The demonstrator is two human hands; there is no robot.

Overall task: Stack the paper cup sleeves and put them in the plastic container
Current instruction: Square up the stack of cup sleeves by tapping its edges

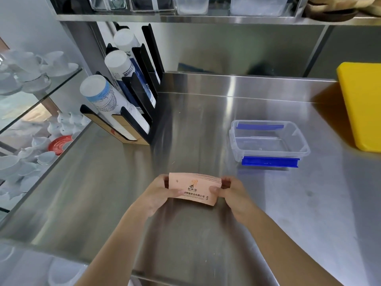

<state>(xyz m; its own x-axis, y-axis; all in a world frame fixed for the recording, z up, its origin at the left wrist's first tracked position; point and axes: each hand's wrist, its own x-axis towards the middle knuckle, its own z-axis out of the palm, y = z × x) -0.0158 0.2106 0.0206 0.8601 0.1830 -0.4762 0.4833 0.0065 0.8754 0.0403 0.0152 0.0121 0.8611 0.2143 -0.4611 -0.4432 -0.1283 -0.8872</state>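
Your left hand (159, 195) and right hand (231, 191) pinch the ends of the sleeves (194, 188), held just above the near counter (206, 124). Square the fanned right edges before carrying them right to the open container (305, 150).

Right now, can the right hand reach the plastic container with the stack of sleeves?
Probably yes. The plastic container sits open, ahead and to the right of the right hand. Only bare steel counter lies between them. But both hands grip the stack of sleeves, so the left hand must let go or follow.
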